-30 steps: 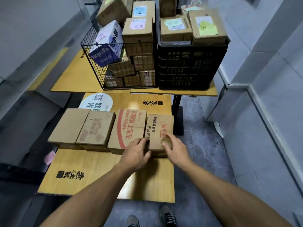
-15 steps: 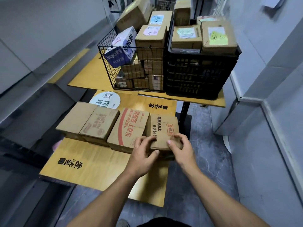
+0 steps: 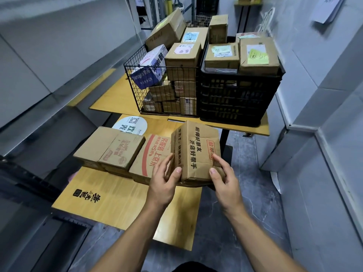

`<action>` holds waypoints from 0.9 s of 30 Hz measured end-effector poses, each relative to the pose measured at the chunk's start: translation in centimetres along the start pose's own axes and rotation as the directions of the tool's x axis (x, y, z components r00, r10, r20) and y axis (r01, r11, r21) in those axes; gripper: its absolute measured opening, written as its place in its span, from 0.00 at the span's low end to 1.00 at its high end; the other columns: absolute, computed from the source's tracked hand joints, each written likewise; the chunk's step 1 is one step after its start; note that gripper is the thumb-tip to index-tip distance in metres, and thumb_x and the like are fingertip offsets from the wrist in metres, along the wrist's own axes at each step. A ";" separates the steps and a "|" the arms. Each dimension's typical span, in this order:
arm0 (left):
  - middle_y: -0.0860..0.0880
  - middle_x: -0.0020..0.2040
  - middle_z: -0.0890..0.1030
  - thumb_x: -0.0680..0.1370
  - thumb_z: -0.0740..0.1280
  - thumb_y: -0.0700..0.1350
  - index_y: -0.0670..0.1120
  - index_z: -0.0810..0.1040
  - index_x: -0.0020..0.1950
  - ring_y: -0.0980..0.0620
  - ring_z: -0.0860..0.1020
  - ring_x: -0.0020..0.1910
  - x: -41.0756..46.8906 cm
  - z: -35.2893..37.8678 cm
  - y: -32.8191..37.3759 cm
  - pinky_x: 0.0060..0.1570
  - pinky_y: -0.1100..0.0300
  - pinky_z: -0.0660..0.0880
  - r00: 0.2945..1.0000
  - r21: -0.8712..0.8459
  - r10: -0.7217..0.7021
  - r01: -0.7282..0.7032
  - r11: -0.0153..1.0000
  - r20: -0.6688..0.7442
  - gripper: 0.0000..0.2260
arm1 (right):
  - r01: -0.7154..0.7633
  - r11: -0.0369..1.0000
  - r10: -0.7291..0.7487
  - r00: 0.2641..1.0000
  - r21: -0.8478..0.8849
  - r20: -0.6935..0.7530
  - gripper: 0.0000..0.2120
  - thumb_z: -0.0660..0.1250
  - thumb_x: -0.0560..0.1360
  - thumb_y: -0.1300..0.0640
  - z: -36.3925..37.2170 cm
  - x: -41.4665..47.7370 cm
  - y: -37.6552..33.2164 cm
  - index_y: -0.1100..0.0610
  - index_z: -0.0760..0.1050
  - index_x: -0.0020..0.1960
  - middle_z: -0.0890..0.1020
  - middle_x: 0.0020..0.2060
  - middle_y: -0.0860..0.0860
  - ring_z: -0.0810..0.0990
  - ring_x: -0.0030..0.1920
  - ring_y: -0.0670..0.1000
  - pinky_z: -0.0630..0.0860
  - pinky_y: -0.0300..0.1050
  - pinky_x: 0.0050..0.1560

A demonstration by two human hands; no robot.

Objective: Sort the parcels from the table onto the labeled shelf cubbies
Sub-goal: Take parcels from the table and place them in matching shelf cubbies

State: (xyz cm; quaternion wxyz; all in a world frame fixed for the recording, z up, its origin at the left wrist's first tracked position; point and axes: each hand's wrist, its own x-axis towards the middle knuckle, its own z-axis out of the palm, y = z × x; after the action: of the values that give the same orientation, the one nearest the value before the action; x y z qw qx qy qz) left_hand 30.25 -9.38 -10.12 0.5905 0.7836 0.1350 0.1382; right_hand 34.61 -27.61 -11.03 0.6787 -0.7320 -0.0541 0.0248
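At frame centre, my left hand [image 3: 165,178] and right hand [image 3: 225,178] clasp a tilted parcel [image 3: 198,152] by its near corners, three more boxes [image 3: 121,152] lying beside it on the table [image 3: 110,195] – wire basket [image 3: 163,99] and black crate [image 3: 239,99] above piled full – sorting looks barely begun.

On the near table [image 3: 117,201], a row of cardboard boxes [image 3: 122,152] lies; at its right end a fourth box [image 3: 198,152] sits between the left hand [image 3: 164,181] and the right hand [image 3: 225,179]. Behind, on the far table [image 3: 114,97], a wire basket [image 3: 157,103] stands left of a plastic crate [image 3: 237,99], seemingly touching it, with parcels [image 3: 183,55] piled in both.
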 end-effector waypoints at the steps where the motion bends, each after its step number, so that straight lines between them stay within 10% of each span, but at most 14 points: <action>1: 0.54 0.70 0.70 0.76 0.66 0.57 0.55 0.70 0.72 0.60 0.70 0.67 -0.1 0.0 0.1 0.63 0.58 0.73 1.000 -0.043 -0.016 0.017 0.999 0.020 0.25 | -0.004 1.000 0.004 1.000 0.025 0.012 0.18 0.66 0.81 0.57 0.1 -0.1 -0.1 0.40 0.74 0.67 0.74 0.67 0.51 0.76 0.66 0.49 0.75 0.59 0.67; 7: 0.53 0.66 0.76 0.72 0.69 0.59 0.59 0.71 0.69 0.51 0.77 0.63 -0.8 -0.4 1.2 0.58 0.48 0.78 1.000 -0.195 -0.006 0.010 0.981 0.021 0.26 | 0.047 0.997 -0.042 0.997 -0.062 0.070 0.18 0.62 0.79 0.49 -0.2 -0.3 -1.1 0.36 0.73 0.67 0.75 0.68 0.48 0.75 0.66 0.44 0.75 0.54 0.67; 13: 0.58 0.65 0.72 0.74 0.69 0.50 0.63 0.72 0.65 0.63 0.70 0.65 -0.7 -1.2 2.3 0.52 0.73 0.72 0.979 0.028 0.191 -0.190 0.981 -0.073 0.21 | 0.100 0.954 -0.085 0.994 -0.281 0.063 0.28 0.62 0.76 0.37 -0.1 0.4 -2.6 0.50 0.73 0.70 0.73 0.65 0.46 0.74 0.64 0.45 0.69 0.30 0.58; 18: 0.54 0.67 0.69 0.74 0.69 0.51 0.62 0.71 0.67 0.57 0.69 0.68 -1.0 -1.1 2.8 0.56 0.61 0.76 0.964 0.136 0.261 -0.252 0.958 -0.048 0.22 | 0.050 0.962 -0.016 0.992 -0.268 0.128 0.40 0.63 0.69 0.25 0.9 0.6 -3.2 0.45 0.64 0.74 0.76 0.66 0.48 0.76 0.65 0.49 0.77 0.53 0.63; 22: 0.57 0.66 0.70 0.76 0.69 0.49 0.58 0.72 0.68 0.57 0.72 0.66 -0.9 -1.2 3.1 0.55 0.60 0.78 0.953 0.086 0.299 -0.294 0.952 -0.056 0.21 | 0.007 0.998 -0.001 0.997 -0.070 0.081 0.29 0.69 0.66 0.30 1.4 0.6 -2.9 0.31 0.67 0.65 0.80 0.58 0.36 0.79 0.61 0.42 0.79 0.53 0.61; 27: 0.54 0.63 0.76 0.75 0.67 0.58 0.62 0.75 0.64 0.55 0.75 0.64 -0.6 -1.6 3.3 0.54 0.58 0.78 0.979 -0.165 0.125 -0.151 0.975 -0.158 0.18 | -0.123 0.947 0.091 0.988 0.295 0.121 0.29 0.74 0.69 0.39 1.1 1.0 -2.4 0.40 0.72 0.68 0.82 0.61 0.50 0.81 0.61 0.55 0.82 0.57 0.55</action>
State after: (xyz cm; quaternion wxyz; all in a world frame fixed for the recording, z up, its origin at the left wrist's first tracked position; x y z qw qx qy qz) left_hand 29.29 -9.06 -6.55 0.6349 0.7235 0.1102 0.2477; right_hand 35.37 -26.20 -8.70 0.7763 -0.6193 -0.0456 0.1084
